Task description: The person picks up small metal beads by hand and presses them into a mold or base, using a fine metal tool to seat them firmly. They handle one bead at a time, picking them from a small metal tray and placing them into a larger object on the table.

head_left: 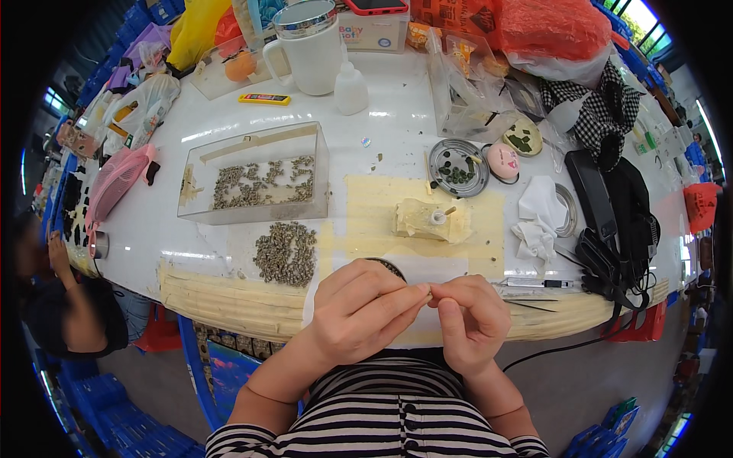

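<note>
Present: one white mug [311, 47], one white squeeze bottle [350, 89], two clear plastic boxes [256, 174] [464, 84], one pink fan [116, 183].

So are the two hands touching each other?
Touching. The head view shows the left hand and right hand meeting at the fingertips, pinching a tiny piece between them.

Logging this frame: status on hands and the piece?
Left hand and right hand pinch one tiny pale piece together. Loose pile to the left, apart. Nothing obstructing.
</note>
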Demonstrator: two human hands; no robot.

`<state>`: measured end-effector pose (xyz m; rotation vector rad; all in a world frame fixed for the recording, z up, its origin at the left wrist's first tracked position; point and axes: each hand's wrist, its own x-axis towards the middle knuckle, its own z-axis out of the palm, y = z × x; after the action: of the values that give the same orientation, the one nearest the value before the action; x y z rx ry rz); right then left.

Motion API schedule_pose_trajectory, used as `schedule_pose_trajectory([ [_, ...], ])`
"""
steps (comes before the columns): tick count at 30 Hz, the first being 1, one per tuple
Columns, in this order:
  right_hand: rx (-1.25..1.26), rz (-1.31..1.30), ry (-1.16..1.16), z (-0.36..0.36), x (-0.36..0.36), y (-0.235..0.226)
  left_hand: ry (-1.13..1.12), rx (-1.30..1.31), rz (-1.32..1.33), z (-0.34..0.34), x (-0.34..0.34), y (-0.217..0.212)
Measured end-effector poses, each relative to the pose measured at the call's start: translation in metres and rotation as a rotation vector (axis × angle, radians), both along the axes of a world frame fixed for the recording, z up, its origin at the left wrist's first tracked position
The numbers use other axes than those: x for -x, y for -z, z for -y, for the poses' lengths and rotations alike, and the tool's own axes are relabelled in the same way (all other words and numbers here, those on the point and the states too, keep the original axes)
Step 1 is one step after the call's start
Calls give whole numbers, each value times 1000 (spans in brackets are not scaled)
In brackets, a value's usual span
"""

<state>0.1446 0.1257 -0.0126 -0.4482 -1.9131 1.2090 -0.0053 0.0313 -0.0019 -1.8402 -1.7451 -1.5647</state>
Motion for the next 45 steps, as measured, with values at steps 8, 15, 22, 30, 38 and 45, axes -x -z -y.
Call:
schedule_pose_trajectory([
  [8,84,34,-126,-6,3,-3,41,2,-21,1,-1,0],
  [15,156,-5,-25,-1,0,3,43,20,-30,0,0,2],
  [22,-10,-77,68,2,4,3,4,33,-23,-1,0,0],
  [30,-17,-4,63,2,3,5,19,20,-22,-1,1,2],
  [38,-106,-36,38,1,2,2,-2,21,-10,-1,1,4],
  [45,-159,-21,34,3,0,0,-12,38,20,-1,2,2],
])
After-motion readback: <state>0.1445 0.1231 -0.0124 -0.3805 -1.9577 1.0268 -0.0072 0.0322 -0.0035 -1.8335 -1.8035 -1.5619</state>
